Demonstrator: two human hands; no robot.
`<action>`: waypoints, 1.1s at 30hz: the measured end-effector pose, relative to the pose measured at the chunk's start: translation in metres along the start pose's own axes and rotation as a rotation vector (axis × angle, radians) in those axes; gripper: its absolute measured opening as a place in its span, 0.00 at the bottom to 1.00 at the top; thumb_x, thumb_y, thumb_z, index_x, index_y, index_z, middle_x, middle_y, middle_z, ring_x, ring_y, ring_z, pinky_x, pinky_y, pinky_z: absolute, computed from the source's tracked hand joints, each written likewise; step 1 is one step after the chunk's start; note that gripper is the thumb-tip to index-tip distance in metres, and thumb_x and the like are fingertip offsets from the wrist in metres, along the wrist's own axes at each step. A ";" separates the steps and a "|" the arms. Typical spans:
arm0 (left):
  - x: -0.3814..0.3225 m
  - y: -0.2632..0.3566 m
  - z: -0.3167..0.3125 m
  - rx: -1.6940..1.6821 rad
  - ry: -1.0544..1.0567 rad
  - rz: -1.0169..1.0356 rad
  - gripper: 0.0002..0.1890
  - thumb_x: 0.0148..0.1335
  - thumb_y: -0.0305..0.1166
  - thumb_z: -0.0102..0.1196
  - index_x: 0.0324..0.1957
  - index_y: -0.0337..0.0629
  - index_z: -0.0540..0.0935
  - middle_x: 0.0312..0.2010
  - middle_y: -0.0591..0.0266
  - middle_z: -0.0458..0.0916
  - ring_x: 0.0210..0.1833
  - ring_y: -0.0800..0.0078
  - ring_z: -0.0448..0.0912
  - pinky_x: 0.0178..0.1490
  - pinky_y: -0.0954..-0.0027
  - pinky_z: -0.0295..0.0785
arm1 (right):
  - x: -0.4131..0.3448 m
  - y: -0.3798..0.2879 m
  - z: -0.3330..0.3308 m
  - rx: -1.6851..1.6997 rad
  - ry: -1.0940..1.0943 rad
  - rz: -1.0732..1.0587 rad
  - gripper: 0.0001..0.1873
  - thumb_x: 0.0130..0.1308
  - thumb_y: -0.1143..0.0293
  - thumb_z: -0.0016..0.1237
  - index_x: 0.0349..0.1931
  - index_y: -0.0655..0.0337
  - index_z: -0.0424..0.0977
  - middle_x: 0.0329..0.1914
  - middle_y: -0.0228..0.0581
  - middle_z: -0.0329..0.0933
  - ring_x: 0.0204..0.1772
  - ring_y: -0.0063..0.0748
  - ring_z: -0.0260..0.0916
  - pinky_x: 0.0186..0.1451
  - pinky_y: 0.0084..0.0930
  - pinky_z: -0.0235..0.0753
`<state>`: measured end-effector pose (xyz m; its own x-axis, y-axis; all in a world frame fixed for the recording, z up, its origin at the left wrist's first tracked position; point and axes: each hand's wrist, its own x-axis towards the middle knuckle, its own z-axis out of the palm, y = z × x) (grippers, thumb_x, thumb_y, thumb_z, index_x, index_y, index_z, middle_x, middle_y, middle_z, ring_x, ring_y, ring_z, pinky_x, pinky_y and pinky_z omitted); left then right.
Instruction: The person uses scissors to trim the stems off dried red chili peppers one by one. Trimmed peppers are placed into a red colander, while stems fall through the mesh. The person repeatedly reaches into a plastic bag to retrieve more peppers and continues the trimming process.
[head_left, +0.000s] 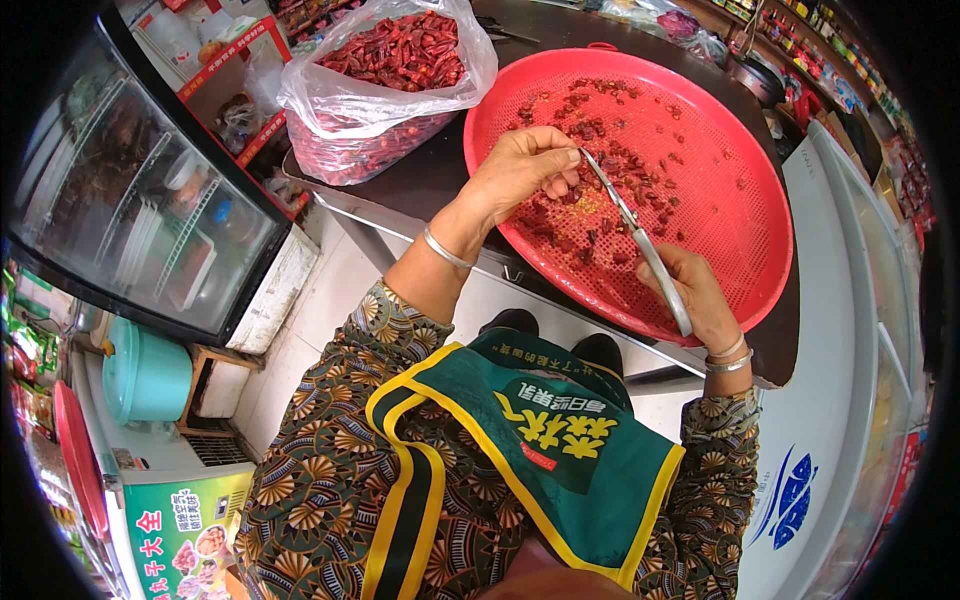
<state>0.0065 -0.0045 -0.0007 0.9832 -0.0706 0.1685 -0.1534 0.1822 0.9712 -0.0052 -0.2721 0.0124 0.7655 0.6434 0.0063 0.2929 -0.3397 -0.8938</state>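
My right hand (694, 289) is closed around the handles of a pair of metal scissors (643, 238). Their blades point up and left over a large red perforated plastic tray (735, 225). At the blade tips, my left hand (529, 165) has its thumb and forefinger pinched and the other fingers curled. A dark red bit shows just under those fingertips; whether they grip it is unclear. Cut pieces of dried red chili (615, 150) and pale yellow seeds (592, 206) lie scattered in the tray, mostly in its left and middle parts.
A clear plastic bag (360, 127) of whole dried chilies (409, 49) stands left of the tray on the dark table (772, 352). A glass-door cooler (150, 187) is at the left, a white chest freezer (817, 315) at the right. A pot (757, 79) sits behind the tray.
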 end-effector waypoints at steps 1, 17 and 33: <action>0.000 0.000 0.000 0.002 0.001 -0.001 0.06 0.64 0.30 0.53 0.39 0.38 0.79 0.27 0.64 0.80 0.25 0.81 0.76 0.30 0.81 0.72 | 0.000 0.000 0.000 0.003 -0.002 -0.005 0.16 0.63 0.62 0.53 0.33 0.69 0.72 0.20 0.27 0.59 0.26 0.17 0.54 0.28 0.20 0.58; 0.000 0.001 0.002 -0.013 0.001 -0.024 0.05 0.63 0.28 0.53 0.35 0.38 0.79 0.24 0.64 0.79 0.22 0.82 0.75 0.26 0.82 0.69 | 0.000 -0.004 -0.001 -0.069 0.027 0.008 0.18 0.61 0.58 0.55 0.29 0.68 0.72 0.19 0.27 0.57 0.25 0.18 0.53 0.27 0.21 0.58; 0.001 -0.001 0.001 0.030 -0.040 -0.040 0.05 0.64 0.29 0.53 0.37 0.38 0.79 0.26 0.65 0.79 0.23 0.82 0.74 0.28 0.82 0.70 | 0.000 -0.002 -0.001 -0.093 0.008 -0.016 0.15 0.64 0.61 0.52 0.33 0.67 0.72 0.19 0.22 0.58 0.22 0.13 0.52 0.23 0.17 0.54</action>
<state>0.0074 -0.0055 -0.0010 0.9839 -0.1166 0.1355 -0.1176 0.1486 0.9819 -0.0052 -0.2724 0.0152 0.7643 0.6444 0.0243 0.3573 -0.3918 -0.8479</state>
